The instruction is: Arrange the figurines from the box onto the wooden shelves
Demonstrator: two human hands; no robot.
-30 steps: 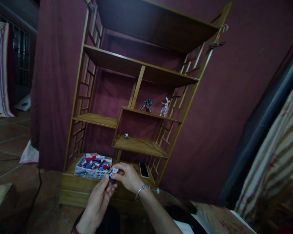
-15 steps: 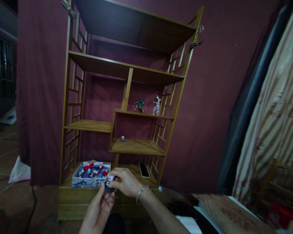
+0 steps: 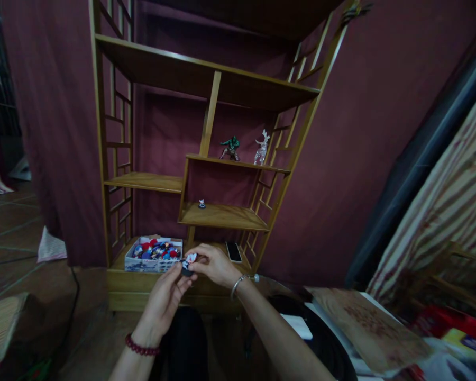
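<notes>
Between my two hands is a small white-and-pink figurine (image 3: pixel 189 261) on a dark round base, held in front of the shelf's bottom level. My right hand (image 3: pixel 212 264) pinches it from the right with thumb and fingers. From below and left, my left hand (image 3: pixel 168 296) grips the base with its thumb and fingertips. Just behind and left of my hands stands a box (image 3: pixel 153 264) full of small red, blue and white figures. A similar small figurine (image 3: pixel 202 203) stands on the lower middle shelf.
The wooden display shelf (image 3: pixel 212 114) holds a green crouching figure (image 3: pixel 230 148) and a clear deer figure (image 3: pixel 261 148). A phone (image 3: pixel 234 252) lies on its bottom level. To the right are a dark round stool (image 3: pixel 329 344) with white paper and a flat brown board (image 3: pixel 365 328).
The view has tilted down and nearer, so the shelf appears larger. Both hands still hold the figurine, which has tipped slightly to the right.
</notes>
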